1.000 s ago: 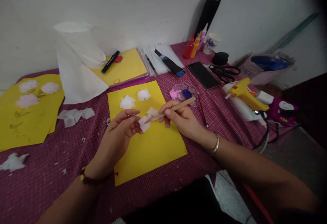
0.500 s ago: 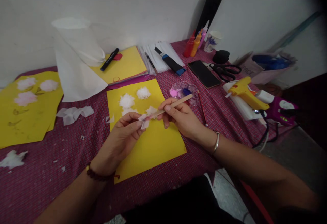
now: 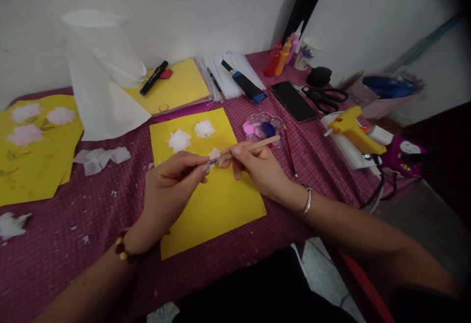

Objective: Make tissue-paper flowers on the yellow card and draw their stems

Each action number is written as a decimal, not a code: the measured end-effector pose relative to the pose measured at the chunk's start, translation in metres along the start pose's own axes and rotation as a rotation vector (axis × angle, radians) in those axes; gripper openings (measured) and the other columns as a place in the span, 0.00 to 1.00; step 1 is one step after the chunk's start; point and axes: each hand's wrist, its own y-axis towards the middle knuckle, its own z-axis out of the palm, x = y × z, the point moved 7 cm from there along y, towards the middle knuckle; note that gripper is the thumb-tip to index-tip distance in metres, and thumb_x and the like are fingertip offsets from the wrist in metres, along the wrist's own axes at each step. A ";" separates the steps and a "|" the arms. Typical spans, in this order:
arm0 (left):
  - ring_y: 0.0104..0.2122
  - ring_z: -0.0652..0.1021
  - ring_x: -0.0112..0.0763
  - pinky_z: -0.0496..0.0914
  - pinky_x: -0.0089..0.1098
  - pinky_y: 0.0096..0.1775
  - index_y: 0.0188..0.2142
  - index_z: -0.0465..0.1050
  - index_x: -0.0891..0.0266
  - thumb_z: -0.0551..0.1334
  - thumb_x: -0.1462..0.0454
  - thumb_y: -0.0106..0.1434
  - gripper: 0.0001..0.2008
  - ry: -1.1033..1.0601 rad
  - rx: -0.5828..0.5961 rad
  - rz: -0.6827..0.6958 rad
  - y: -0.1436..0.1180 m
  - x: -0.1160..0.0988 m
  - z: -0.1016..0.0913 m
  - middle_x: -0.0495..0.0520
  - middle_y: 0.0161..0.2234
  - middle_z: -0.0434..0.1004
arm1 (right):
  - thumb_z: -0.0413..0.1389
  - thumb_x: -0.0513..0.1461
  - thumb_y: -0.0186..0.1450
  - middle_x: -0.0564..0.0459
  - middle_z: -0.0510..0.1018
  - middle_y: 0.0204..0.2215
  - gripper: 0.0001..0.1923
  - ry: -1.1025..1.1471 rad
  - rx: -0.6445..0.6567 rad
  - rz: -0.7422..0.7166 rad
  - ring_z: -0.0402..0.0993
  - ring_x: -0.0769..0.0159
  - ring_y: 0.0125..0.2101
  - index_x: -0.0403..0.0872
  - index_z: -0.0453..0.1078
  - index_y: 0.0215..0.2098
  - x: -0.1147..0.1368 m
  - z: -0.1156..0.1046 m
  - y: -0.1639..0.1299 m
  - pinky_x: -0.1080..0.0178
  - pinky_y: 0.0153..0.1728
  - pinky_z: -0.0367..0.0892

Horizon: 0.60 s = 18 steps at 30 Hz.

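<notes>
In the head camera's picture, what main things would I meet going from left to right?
Yellow paper with pink flowers, white tissue strip, left hand, right hand, yellow glue gun, purple power block.

Beaded bracelet [image 3: 120, 247] left; silver bangle [image 3: 308, 202] right; black clothing [image 3: 253, 293].

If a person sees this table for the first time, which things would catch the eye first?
Most likely the bright yellow sheet in the middle, with fluffy white clumps on its far part. Above it, the right hand holds a flat wooden stick, whose tip is at a small pale scrap pinched in the left hand. On the right side, the yellow glue gun stands out.
</notes>
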 end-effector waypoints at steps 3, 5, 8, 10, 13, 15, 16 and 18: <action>0.22 0.72 0.23 0.66 0.25 0.25 0.30 0.81 0.58 0.68 0.68 0.55 0.04 0.060 0.105 0.021 0.020 -0.022 0.008 0.47 0.22 0.75 | 0.59 0.47 0.63 0.59 0.75 0.22 0.12 0.029 -0.055 -0.032 0.64 0.78 0.16 0.47 0.75 0.38 0.020 -0.005 0.004 0.72 0.18 0.61; 0.20 0.71 0.22 0.65 0.24 0.23 0.28 0.80 0.59 0.68 0.67 0.56 0.02 -0.097 0.158 -0.025 0.035 -0.033 0.014 0.46 0.20 0.74 | 0.60 0.47 0.62 0.61 0.72 0.23 0.11 -0.003 -0.059 -0.089 0.64 0.78 0.18 0.49 0.73 0.38 0.042 -0.006 0.005 0.71 0.20 0.63; 0.21 0.72 0.21 0.65 0.24 0.23 0.25 0.78 0.62 0.68 0.67 0.56 0.04 -0.335 0.230 -0.107 0.049 -0.043 0.023 0.48 0.22 0.74 | 0.60 0.48 0.63 0.61 0.72 0.25 0.11 -0.122 -0.093 -0.140 0.64 0.78 0.19 0.50 0.72 0.36 0.071 -0.007 0.006 0.70 0.22 0.64; 0.23 0.73 0.22 0.65 0.24 0.24 0.25 0.78 0.62 0.67 0.67 0.58 0.05 -0.383 0.227 -0.082 0.052 -0.050 0.027 0.48 0.23 0.74 | 0.59 0.48 0.63 0.60 0.72 0.24 0.10 -0.144 -0.145 -0.152 0.63 0.78 0.18 0.50 0.72 0.35 0.081 -0.008 0.009 0.71 0.21 0.63; 0.23 0.73 0.23 0.66 0.26 0.26 0.29 0.79 0.59 0.66 0.66 0.60 0.03 -0.211 0.101 0.138 0.048 -0.064 0.020 0.47 0.24 0.76 | 0.57 0.46 0.65 0.61 0.70 0.21 0.09 -0.004 -0.150 -0.134 0.59 0.78 0.16 0.49 0.72 0.35 0.078 -0.003 0.015 0.71 0.19 0.60; 0.28 0.75 0.26 0.68 0.29 0.33 0.33 0.80 0.57 0.65 0.64 0.61 0.04 0.043 0.074 0.350 0.040 -0.073 0.017 0.48 0.28 0.78 | 0.54 0.44 0.67 0.62 0.66 0.18 0.10 0.087 -0.101 -0.024 0.54 0.77 0.14 0.48 0.70 0.33 0.065 0.005 0.019 0.70 0.18 0.60; 0.32 0.76 0.29 0.69 0.31 0.38 0.35 0.81 0.56 0.65 0.63 0.61 0.04 0.170 0.103 0.454 0.036 -0.076 0.017 0.49 0.30 0.78 | 0.51 0.43 0.68 0.63 0.63 0.17 0.11 0.110 -0.071 0.053 0.52 0.77 0.14 0.47 0.69 0.31 0.057 0.008 0.020 0.70 0.18 0.59; 0.40 0.77 0.34 0.66 0.34 0.47 0.41 0.80 0.52 0.65 0.62 0.61 0.09 0.355 0.206 0.603 0.031 -0.070 0.019 0.50 0.35 0.79 | 0.49 0.42 0.69 0.64 0.56 0.14 0.12 0.144 -0.008 0.191 0.47 0.76 0.13 0.47 0.66 0.29 0.041 0.014 0.018 0.69 0.17 0.57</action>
